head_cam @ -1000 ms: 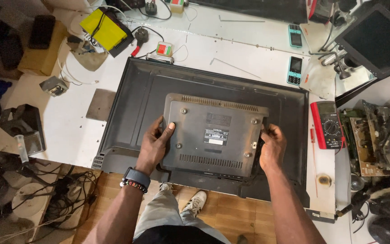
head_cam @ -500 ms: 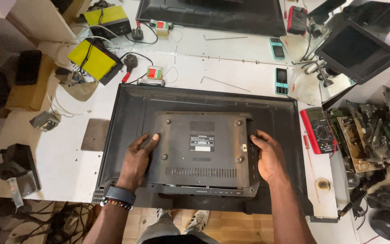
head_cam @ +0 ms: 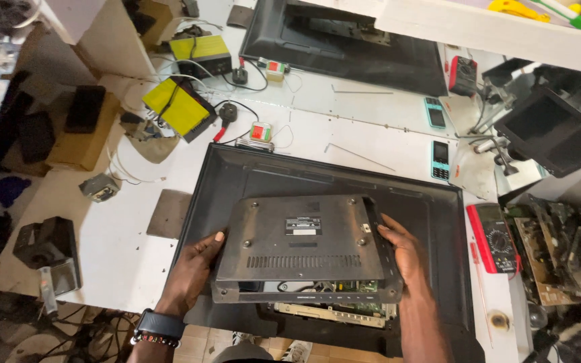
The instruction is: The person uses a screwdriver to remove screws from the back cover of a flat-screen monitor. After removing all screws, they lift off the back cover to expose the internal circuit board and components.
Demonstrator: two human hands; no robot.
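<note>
- White tabletop [head_cam: 344, 134] of a cluttered repair bench, seen from above; wooden floor below its near edge.
- Flat-screen television [head_cam: 438, 222] lies face down on the tabletop, dark back shell up.
- Dark grey rear cover panel [head_cam: 304, 249] sits over the middle of the television back, near edge lifted, tilted off the shell.
- Circuit board [head_cam: 331, 310] shows under the panel's raised near edge.
- Left hand [head_cam: 196, 269] grips the panel's left edge, thumb on top, fingers curled under; black watch and beaded band on the wrist.
- Right hand [head_cam: 405, 259] grips the panel's right edge, thumb on top, fingers wrapped around the side.
- Red multimeter [head_cam: 495, 236] just beside the television's right edge.
- Two small mobile phones, one [head_cam: 440, 160] near the television's far right corner, the other teal one [head_cam: 435, 113] further back.
- Yellow-topped black box [head_cam: 179, 107] far left, cables around it; second one [head_cam: 203, 55] behind.
- Small red and green switch box [head_cam: 261, 132] just beyond the television's far edge.
- Grey metal plate [head_cam: 168, 214] flat on the tabletop, left of the television.
- Second television [head_cam: 344, 40] at the far side, back open.
- Small dark monitor [head_cam: 553, 131] at far right.
</note>
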